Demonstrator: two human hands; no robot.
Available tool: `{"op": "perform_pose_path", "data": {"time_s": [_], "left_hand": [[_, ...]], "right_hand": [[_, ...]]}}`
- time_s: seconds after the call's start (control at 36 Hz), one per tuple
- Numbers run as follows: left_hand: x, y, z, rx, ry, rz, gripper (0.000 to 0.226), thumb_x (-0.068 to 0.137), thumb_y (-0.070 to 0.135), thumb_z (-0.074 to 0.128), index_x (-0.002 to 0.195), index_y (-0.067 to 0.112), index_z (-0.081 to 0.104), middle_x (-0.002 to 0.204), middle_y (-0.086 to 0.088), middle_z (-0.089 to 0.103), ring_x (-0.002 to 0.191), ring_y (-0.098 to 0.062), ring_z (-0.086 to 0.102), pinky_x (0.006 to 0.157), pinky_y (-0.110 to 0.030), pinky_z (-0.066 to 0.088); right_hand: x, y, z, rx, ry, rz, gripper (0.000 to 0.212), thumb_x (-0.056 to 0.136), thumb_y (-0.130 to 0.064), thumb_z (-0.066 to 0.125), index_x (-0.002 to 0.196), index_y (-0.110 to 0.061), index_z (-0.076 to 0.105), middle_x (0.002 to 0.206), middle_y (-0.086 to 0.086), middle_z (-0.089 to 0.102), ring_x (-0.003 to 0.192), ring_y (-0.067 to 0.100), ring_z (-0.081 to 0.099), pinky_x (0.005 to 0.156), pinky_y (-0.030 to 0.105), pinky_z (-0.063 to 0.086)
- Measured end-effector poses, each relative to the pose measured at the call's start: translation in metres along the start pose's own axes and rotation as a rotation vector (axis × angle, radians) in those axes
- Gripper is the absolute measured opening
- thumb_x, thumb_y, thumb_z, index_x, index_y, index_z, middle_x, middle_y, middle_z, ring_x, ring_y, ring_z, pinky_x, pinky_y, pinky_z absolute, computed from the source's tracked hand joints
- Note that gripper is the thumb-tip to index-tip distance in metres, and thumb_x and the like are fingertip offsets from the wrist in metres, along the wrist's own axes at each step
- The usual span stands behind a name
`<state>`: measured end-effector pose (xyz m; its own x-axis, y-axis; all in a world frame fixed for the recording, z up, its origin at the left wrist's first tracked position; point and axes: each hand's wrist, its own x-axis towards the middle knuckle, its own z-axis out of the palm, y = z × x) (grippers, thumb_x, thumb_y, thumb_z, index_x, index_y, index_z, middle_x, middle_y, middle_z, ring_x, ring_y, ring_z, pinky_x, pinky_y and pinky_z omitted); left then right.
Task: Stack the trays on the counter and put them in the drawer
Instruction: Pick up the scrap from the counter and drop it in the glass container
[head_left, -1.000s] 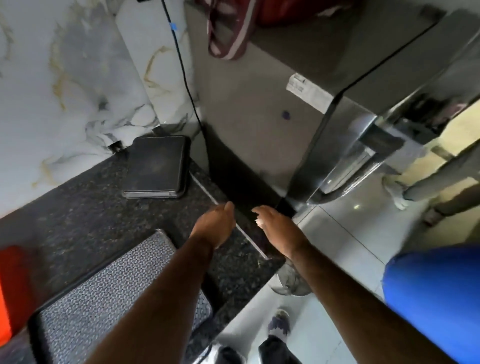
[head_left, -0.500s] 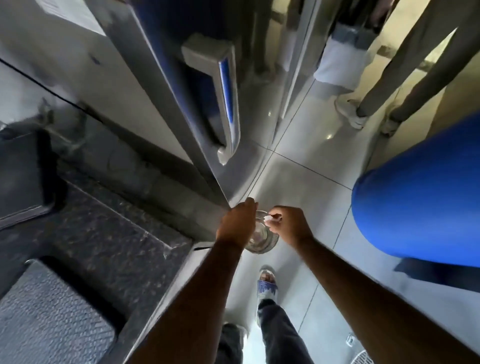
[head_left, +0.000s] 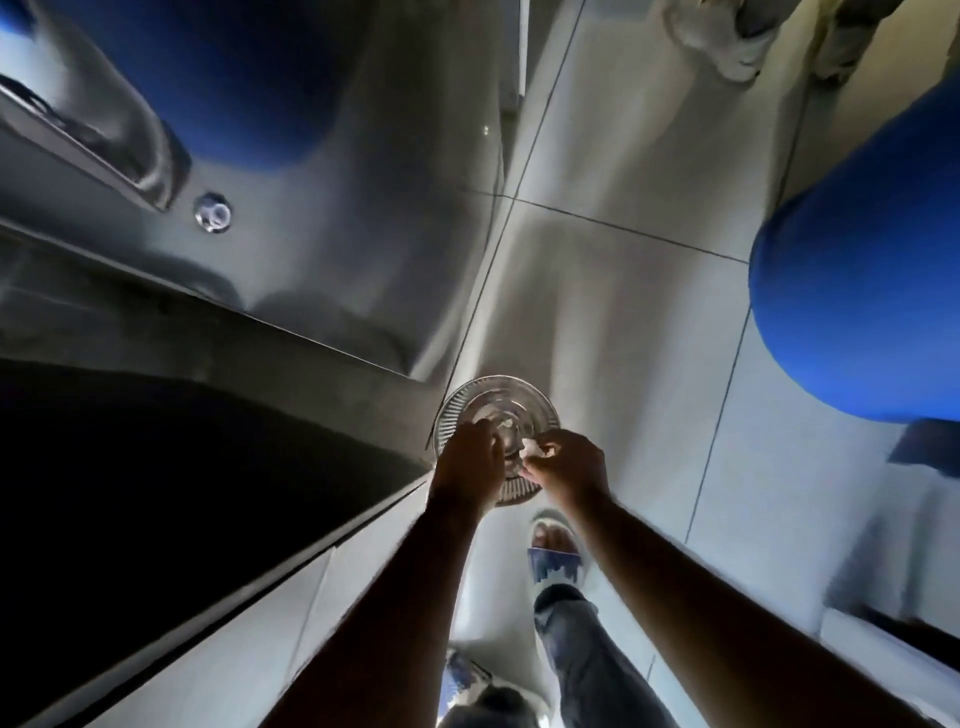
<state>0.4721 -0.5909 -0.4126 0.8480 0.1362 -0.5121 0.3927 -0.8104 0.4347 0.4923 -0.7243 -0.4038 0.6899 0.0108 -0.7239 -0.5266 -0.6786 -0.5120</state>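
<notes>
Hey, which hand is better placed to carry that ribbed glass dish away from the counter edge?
Left, probably. The left hand lies over the glass dish with its fingers on it, beside the counter. The right hand pinches something small and white, so it looks occupied.

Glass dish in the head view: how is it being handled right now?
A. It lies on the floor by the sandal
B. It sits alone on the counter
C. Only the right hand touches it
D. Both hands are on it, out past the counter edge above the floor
D: the left hand and right hand both meet the ribbed glass dish, with floor tiles behind it.
</notes>
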Motion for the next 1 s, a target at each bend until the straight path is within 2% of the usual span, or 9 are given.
{"op": "perform_pose_path", "data": {"time_s": [0.06, 0.19, 0.31, 0.42, 0.5, 0.64, 0.81, 0.89, 1.0], "left_hand": [[0.013, -0.006, 0.010, -0.030, -0.001, 0.010, 0.026, 0.093, 0.015, 0.052, 0.116, 0.004, 0.059, 0.120, -0.019, 0.063, 0.112, -0.032, 0.058, 0.098, -0.035, 0.040], [0.025, -0.024, 0.021, -0.080, 0.010, -0.030, 0.050, 0.085, 0.022, 0.067, 0.132, 0.013, 0.052, 0.130, -0.011, 0.060, 0.120, -0.027, 0.054, 0.102, -0.034, 0.039], [0.013, -0.031, 0.009, 0.023, -0.014, -0.037, 0.039, 0.089, 0.023, 0.060, 0.126, 0.013, 0.055, 0.127, -0.012, 0.061, 0.119, -0.029, 0.056, 0.101, -0.037, 0.043], [-0.017, -0.023, -0.019, 0.096, 0.002, 0.062, 0.031, 0.092, 0.024, 0.056, 0.118, 0.007, 0.057, 0.120, -0.015, 0.063, 0.115, -0.031, 0.057, 0.100, -0.039, 0.043], [-0.043, -0.008, -0.051, 0.155, 0.075, 0.146, 0.037, 0.093, 0.029, 0.055, 0.122, 0.007, 0.055, 0.124, -0.016, 0.060, 0.120, -0.031, 0.054, 0.104, -0.041, 0.042], [-0.090, 0.032, -0.121, 0.333, 0.145, 0.250, 0.052, 0.099, 0.044, 0.038, 0.136, 0.008, 0.044, 0.141, -0.013, 0.050, 0.135, -0.029, 0.041, 0.112, -0.040, 0.033], [-0.154, 0.076, -0.224, 0.460, 0.231, 0.397, 0.060, 0.097, 0.041, 0.043, 0.140, 0.001, 0.039, 0.145, -0.019, 0.046, 0.134, -0.037, 0.041, 0.112, -0.045, 0.032], [-0.184, 0.091, -0.277, 0.468, 0.295, 0.389, 0.063, 0.096, 0.044, 0.046, 0.139, -0.001, 0.040, 0.145, -0.021, 0.046, 0.136, -0.037, 0.039, 0.114, -0.047, 0.032], [-0.227, 0.088, -0.334, 0.477, 0.394, 0.306, 0.073, 0.094, 0.055, 0.030, 0.145, 0.003, 0.033, 0.153, -0.018, 0.037, 0.143, -0.033, 0.030, 0.118, -0.047, 0.023]], "right_hand": [[0.011, 0.006, 0.008, -0.034, 0.003, -0.014, 0.033, 0.082, -0.023, 0.074, 0.115, -0.020, 0.074, 0.123, -0.001, 0.073, 0.119, 0.014, 0.065, 0.104, 0.024, 0.045], [0.024, 0.023, 0.017, 0.021, 0.000, -0.030, 0.044, 0.079, -0.027, 0.077, 0.123, -0.023, 0.067, 0.125, 0.001, 0.072, 0.117, 0.020, 0.067, 0.104, 0.028, 0.049], [0.013, 0.026, 0.009, -0.158, -0.049, -0.120, 0.047, 0.085, -0.026, 0.073, 0.130, -0.017, 0.062, 0.127, 0.006, 0.071, 0.115, 0.025, 0.068, 0.103, 0.035, 0.051], [-0.022, 0.012, -0.017, -0.362, -0.008, -0.280, 0.059, 0.088, -0.029, 0.068, 0.141, -0.013, 0.049, 0.139, 0.007, 0.059, 0.129, 0.025, 0.056, 0.107, 0.036, 0.047], [-0.054, -0.009, -0.042, -0.618, 0.048, -0.448, 0.074, 0.088, -0.038, 0.066, 0.149, -0.010, 0.035, 0.149, 0.008, 0.046, 0.141, 0.026, 0.041, 0.110, 0.038, 0.044], [-0.117, -0.063, -0.086, -0.858, 0.082, -0.557, 0.088, 0.095, -0.055, 0.049, 0.159, -0.008, 0.010, 0.169, 0.010, 0.011, 0.157, 0.028, 0.005, 0.123, 0.046, 0.025], [-0.204, -0.140, -0.135, -0.941, 0.150, -0.711, 0.094, 0.093, -0.065, 0.042, 0.159, -0.007, 0.007, 0.170, 0.011, 0.005, 0.158, 0.027, 0.003, 0.125, 0.049, 0.021], [-0.245, -0.176, -0.149, -0.947, 0.170, -0.782, 0.100, 0.089, -0.070, 0.044, 0.159, -0.008, 0.008, 0.170, 0.011, 0.006, 0.158, 0.026, 0.004, 0.125, 0.048, 0.022], [-0.292, -0.224, -0.153, -0.939, 0.155, -0.884, 0.104, 0.086, -0.071, 0.049, 0.160, -0.010, 0.008, 0.170, 0.009, 0.006, 0.158, 0.025, 0.003, 0.124, 0.048, 0.023]]}}
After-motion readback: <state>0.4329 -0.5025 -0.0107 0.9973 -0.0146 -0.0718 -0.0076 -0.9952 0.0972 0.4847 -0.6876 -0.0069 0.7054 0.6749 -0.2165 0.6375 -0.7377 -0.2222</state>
